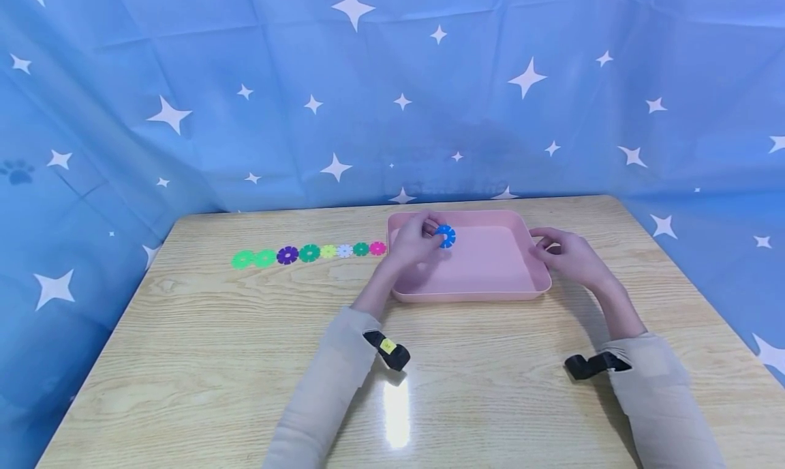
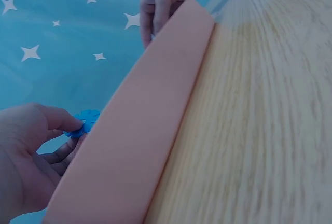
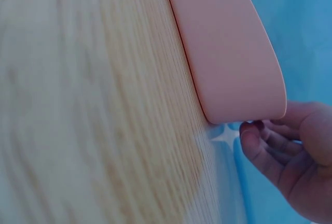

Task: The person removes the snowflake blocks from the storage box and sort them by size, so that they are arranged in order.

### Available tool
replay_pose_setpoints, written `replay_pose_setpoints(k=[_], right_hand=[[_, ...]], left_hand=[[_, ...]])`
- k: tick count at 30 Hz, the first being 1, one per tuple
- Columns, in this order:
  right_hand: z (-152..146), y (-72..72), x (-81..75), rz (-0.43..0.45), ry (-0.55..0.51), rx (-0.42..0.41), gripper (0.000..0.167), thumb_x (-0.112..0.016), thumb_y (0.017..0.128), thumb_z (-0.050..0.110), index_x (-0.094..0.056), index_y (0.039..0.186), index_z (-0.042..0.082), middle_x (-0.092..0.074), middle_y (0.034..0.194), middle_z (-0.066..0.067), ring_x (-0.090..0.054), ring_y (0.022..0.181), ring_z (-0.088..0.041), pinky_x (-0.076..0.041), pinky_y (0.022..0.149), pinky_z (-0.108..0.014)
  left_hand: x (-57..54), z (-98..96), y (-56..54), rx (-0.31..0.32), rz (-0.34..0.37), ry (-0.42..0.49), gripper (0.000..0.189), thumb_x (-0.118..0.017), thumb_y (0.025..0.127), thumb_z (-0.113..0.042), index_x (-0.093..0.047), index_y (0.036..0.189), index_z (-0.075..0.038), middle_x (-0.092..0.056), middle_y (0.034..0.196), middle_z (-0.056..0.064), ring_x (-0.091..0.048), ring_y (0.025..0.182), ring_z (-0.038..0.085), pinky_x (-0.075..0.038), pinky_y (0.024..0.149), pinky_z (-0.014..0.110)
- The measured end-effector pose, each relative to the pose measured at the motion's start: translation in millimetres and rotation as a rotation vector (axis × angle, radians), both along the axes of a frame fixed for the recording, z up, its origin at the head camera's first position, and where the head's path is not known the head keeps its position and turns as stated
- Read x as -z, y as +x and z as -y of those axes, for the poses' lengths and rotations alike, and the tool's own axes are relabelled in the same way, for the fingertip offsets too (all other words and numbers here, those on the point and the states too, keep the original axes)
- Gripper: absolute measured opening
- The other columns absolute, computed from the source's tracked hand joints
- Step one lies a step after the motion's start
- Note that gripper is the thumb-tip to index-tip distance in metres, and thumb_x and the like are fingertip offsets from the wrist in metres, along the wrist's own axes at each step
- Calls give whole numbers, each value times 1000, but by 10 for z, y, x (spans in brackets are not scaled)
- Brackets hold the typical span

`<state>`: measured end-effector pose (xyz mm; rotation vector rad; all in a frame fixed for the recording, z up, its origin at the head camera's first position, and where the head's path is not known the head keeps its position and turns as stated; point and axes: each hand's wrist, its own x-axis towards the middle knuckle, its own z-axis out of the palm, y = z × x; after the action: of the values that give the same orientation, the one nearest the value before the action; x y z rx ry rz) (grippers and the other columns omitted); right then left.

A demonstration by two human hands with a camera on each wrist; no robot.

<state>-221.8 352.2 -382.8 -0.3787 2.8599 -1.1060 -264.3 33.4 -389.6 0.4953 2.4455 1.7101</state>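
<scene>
My left hand (image 1: 415,240) pinches a blue notched plastic disc (image 1: 445,236) between thumb and fingers, above the left part of a pink tray (image 1: 472,296). In the left wrist view the same blue disc (image 2: 85,123) shows at the fingertips, partly behind the tray's side wall (image 2: 140,110). At the tray's right end, my right hand (image 1: 570,254) holds the rim. The right wrist view shows that hand (image 3: 295,154) with digits on both sides of the tray's end wall (image 3: 233,68); the contact is partly hidden.
A row of several notched discs lies left of the tray, from a light green disc (image 1: 242,259) past a purple disc (image 1: 287,255) to a pink disc (image 1: 377,249) by the tray's left wall. Behind the wooden table (image 1: 245,360) hangs a blue star-patterned cloth (image 1: 294,60).
</scene>
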Motion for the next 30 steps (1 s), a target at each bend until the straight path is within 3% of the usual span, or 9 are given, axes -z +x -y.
replay_pose_setpoints(k=[12,18,24,30], right_hand=[[-4,-21,4,-8,17,1,45,-59,103,18,-51,139,-6,-65,101,-18,-68,89,-23,-52,67,-25],[3,-21,1,-10,21,0,44,-59,103,18,-51,139,-6,-65,101,-18,-69,92,-29,-53,67,-26],[-2,-21,4,2,25,5,45,-58,104,20,-51,140,-6,-64,101,-18,-68,90,-23,-52,66,-27],[-3,-8,8,0,31,7,45,-58,104,20,-51,140,-6,-64,101,-17,-66,84,-17,-50,64,-25]], left_hand=[[-96,314,34,-76,16,61,26,-65,96,-4,-63,122,-7,-63,110,6,-59,99,20,-52,88,27],[-152,507,69,-73,27,119,24,-63,99,-5,-61,122,-5,-63,108,10,-61,93,24,-55,87,40],[-197,711,90,-96,38,145,23,-64,99,-9,-60,122,-9,-63,104,11,-62,96,35,-54,82,55],[-211,918,91,-126,15,139,21,-64,99,-9,-60,120,-7,-63,106,13,-62,95,35,-53,90,56]])
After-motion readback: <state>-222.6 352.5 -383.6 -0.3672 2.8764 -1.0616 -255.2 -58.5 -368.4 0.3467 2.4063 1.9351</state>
